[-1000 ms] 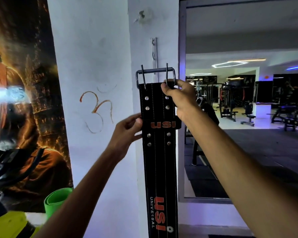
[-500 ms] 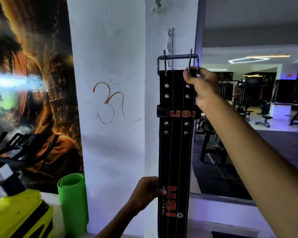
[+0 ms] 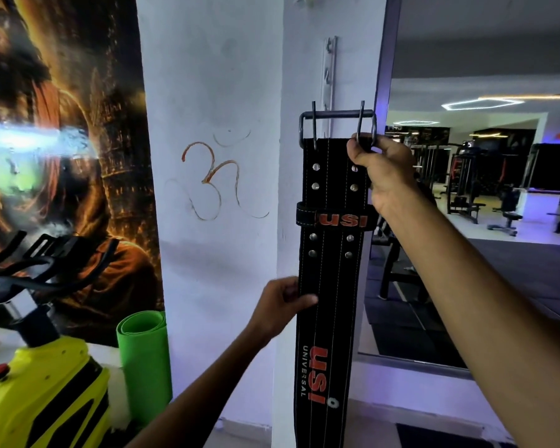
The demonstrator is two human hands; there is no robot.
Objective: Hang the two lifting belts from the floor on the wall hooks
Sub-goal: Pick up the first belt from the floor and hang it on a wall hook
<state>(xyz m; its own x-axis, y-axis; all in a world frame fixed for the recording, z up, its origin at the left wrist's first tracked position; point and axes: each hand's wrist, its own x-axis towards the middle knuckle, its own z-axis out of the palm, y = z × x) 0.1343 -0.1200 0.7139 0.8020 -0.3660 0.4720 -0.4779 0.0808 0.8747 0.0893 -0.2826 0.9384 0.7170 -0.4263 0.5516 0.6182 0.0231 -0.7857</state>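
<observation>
A black lifting belt (image 3: 332,286) with red USI lettering hangs upright in front of the white pillar. Its grey two-pronged steel buckle (image 3: 337,116) is at the top. My right hand (image 3: 382,169) grips the belt's top right corner just under the buckle. My left hand (image 3: 282,305) pinches the belt's left edge about halfway down. A white strip of wall hooks (image 3: 329,69) is fixed to the pillar, directly above the buckle; the buckle's top bar sits near the strip's lower end. I see no second belt.
A yellow-and-black exercise bike (image 3: 42,392) stands at lower left, with a rolled green mat (image 3: 143,363) beside it against the pillar (image 3: 223,92). A large poster (image 3: 62,156) covers the left wall. To the right, a mirror (image 3: 485,221) shows gym machines.
My left hand slid from beside the USI loop down the belt's left edge and now holds it near the middle. My right hand kept its grip at the buckle, staying below the hook strip.
</observation>
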